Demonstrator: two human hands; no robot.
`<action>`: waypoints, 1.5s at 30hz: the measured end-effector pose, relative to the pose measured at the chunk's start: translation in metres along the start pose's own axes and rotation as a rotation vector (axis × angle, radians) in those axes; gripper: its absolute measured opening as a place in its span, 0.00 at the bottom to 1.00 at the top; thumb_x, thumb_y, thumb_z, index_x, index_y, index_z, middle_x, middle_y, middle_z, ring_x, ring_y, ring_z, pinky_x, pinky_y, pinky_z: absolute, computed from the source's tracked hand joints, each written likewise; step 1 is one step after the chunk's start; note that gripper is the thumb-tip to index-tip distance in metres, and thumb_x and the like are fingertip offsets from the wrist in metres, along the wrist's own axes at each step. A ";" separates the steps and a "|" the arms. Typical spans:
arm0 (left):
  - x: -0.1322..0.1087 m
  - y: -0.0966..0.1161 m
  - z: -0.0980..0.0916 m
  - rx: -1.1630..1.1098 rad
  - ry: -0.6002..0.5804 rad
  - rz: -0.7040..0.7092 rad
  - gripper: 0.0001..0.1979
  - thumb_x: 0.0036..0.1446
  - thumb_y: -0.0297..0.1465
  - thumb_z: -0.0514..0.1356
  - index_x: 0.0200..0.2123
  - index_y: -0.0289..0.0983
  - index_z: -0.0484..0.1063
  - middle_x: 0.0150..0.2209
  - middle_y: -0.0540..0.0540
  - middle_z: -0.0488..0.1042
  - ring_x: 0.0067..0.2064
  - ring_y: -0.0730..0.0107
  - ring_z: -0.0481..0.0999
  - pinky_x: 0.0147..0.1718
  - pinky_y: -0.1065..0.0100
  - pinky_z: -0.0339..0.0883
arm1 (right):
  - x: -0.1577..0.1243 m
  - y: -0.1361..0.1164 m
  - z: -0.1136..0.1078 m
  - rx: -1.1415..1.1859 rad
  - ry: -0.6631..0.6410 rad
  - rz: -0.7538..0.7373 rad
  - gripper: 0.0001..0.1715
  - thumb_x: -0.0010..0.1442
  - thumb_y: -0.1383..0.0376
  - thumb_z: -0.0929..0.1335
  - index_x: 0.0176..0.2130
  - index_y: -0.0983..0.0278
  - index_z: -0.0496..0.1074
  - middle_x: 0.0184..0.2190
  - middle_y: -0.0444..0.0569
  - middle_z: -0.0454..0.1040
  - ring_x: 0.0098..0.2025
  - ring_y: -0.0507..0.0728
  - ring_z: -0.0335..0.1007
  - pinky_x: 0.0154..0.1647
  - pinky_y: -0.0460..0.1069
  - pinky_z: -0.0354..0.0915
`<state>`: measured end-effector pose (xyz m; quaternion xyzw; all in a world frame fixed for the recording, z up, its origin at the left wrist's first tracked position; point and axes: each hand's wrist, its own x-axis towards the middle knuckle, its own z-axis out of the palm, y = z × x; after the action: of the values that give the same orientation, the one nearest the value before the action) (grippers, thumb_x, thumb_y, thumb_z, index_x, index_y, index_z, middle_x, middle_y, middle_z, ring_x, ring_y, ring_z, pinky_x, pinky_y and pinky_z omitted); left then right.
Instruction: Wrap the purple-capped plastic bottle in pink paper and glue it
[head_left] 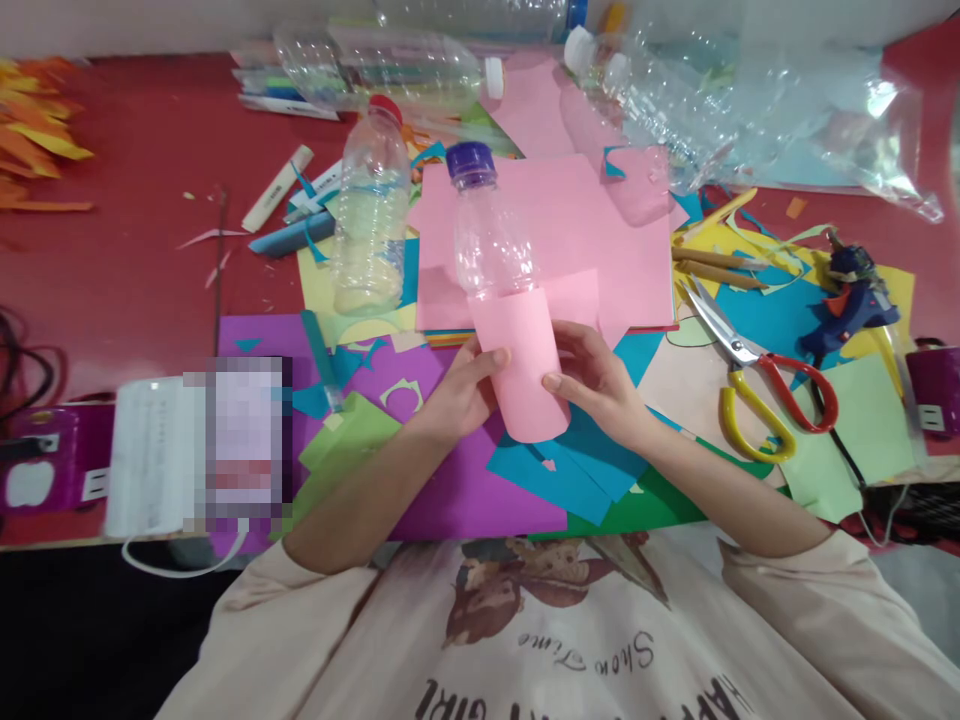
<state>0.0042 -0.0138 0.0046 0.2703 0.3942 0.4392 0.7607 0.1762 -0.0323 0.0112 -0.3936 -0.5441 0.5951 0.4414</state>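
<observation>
A clear plastic bottle [495, 240] with a purple cap leans slightly left in front of me. Pink paper [519, 365] is wrapped around its lower half. My left hand [472, 390] grips the wrapped bottle from the left, thumb on the paper. From the other side my right hand [596, 385] holds it, thumb pressed near the paper's right edge and fingers partly behind. Behind the bottle lies a stack of pink paper sheets [622, 250]. Another clear bottle [371, 220] with a red cap stands to the left.
Scissors [742, 350] with red and yellow handles lie open at right, near a blue glue gun [851, 300]. More plastic bottles [405, 65] lie along the back. Purple paper [480, 500] and coloured scraps cover the near table. A phone [247, 440] sits at left.
</observation>
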 end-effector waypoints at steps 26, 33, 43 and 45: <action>0.000 0.003 0.003 -0.008 0.085 0.088 0.21 0.38 0.33 0.69 0.39 0.38 0.72 0.29 0.52 0.76 0.28 0.74 0.75 0.27 0.73 0.70 | 0.011 -0.003 -0.020 -0.265 0.330 -0.084 0.23 0.57 0.55 0.69 0.49 0.56 0.61 0.49 0.51 0.66 0.45 0.55 0.68 0.40 0.50 0.67; -0.001 0.007 0.002 0.039 0.092 0.075 0.20 0.38 0.34 0.69 0.38 0.38 0.73 0.29 0.52 0.76 0.29 0.73 0.76 0.28 0.73 0.70 | 0.013 -0.018 -0.021 -0.336 0.227 0.012 0.19 0.62 0.63 0.63 0.24 0.61 0.51 0.21 0.38 0.46 0.24 0.48 0.43 0.23 0.47 0.45; 0.000 0.007 0.009 0.113 0.008 0.019 0.23 0.39 0.37 0.69 0.40 0.38 0.71 0.34 0.47 0.78 0.38 0.61 0.78 0.32 0.66 0.72 | 0.007 -0.018 -0.012 -0.467 0.119 -0.190 0.17 0.63 0.67 0.60 0.25 0.60 0.50 0.21 0.38 0.48 0.22 0.48 0.44 0.24 0.47 0.48; -0.001 0.007 0.011 0.131 0.004 0.013 0.24 0.40 0.37 0.69 0.41 0.37 0.71 0.35 0.47 0.78 0.37 0.61 0.78 0.32 0.66 0.71 | 0.006 -0.018 -0.010 -0.483 0.096 -0.226 0.17 0.64 0.67 0.61 0.25 0.60 0.50 0.22 0.38 0.48 0.23 0.48 0.45 0.24 0.47 0.48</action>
<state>0.0093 -0.0121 0.0165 0.3211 0.4216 0.4178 0.7379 0.1859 -0.0229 0.0277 -0.4520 -0.6891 0.3755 0.4240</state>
